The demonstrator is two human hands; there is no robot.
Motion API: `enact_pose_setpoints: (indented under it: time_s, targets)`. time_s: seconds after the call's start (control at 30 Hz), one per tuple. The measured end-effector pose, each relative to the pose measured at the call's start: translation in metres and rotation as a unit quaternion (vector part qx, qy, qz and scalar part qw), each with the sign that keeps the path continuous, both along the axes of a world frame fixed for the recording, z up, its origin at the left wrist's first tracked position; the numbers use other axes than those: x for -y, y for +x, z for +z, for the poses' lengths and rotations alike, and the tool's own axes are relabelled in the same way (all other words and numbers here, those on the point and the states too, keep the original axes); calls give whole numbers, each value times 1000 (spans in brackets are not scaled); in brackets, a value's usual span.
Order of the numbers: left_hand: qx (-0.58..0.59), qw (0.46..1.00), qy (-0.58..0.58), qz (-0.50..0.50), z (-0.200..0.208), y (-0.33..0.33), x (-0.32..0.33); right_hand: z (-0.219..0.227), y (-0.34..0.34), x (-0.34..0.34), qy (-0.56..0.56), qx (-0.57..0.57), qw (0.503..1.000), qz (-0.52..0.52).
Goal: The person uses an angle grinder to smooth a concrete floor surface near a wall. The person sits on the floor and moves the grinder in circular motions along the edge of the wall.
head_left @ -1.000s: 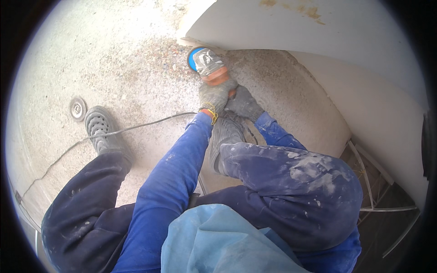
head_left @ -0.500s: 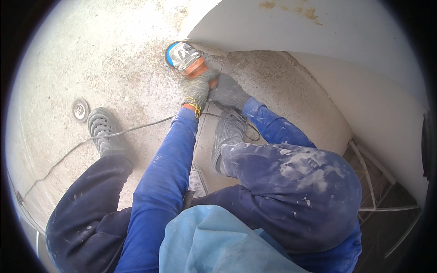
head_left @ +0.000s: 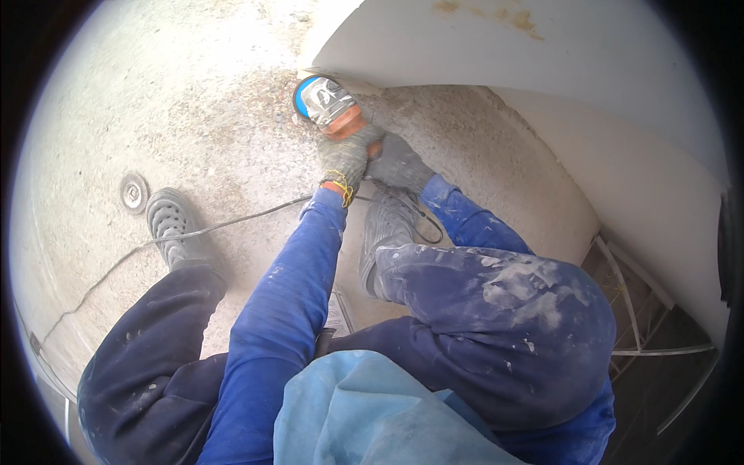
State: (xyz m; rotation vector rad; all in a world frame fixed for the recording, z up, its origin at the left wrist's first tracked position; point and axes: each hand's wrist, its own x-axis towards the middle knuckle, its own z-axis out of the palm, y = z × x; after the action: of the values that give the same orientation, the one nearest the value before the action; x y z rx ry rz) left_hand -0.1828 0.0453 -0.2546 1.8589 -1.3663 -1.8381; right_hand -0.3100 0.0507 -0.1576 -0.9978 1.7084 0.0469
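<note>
An angle grinder [head_left: 342, 116] with an orange body, a dusty grey head and a blue-rimmed disc [head_left: 303, 94] is held low over the rough concrete floor. My left hand [head_left: 345, 155], in a grey knit glove with yellow threads at the cuff, wraps round its body just behind the head. Behind it, my right hand [head_left: 401, 164], in a darker grey glove, closes on the rear part of the tool. The disc is beside the foot of a curved white wall [head_left: 465, 46]; whether it touches the floor cannot be made out.
A power cord [head_left: 232, 219] runs left across the floor and over my left clog [head_left: 170, 222]. A loose round disc [head_left: 134, 193] lies beside that clog. My right clog [head_left: 390, 225] is close behind the hands. A metal frame [head_left: 659, 353] stands at lower right, and a labelled container [head_left: 338, 314] shows between my legs.
The grinder and both hands have shifted slightly right and a little down, away from the left. My grip on the tool stays the same.
</note>
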Motion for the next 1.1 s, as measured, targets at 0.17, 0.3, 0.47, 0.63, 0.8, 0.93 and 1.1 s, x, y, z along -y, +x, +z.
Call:
enact_pose_setpoints:
  time_s: [0.17, 0.3, 0.47, 0.63, 0.8, 0.93, 1.1]
  targets:
    - [-77, 988, 81, 103, 38, -3, 3, -9, -9, -12, -25, -30, 998, 42]
    - [-63, 995, 60, 56, 42, -7, 2, -18, -17, -18, -41, -37, 991, 123]
    - [-90, 991, 59, 81, 33, -15, -8, -16, -22, -25, -50, -39, 992, 107]
    - [-89, 988, 83, 94, 30, -21, -15, -19, -33, -38, -51, 1, 998, 48]
    - [-101, 978, 110, 145, 18, -33, -25, -33, -40, -50, -65, -24, 996, 57]
    - [-70, 996, 19, 59, 5, -34, -34, -26, -44, -55, -78, 4, 997, -7]
    - [-54, 998, 14, -1, 15, -39, -31, -17, -51, -56, -47, -19, 998, -25]
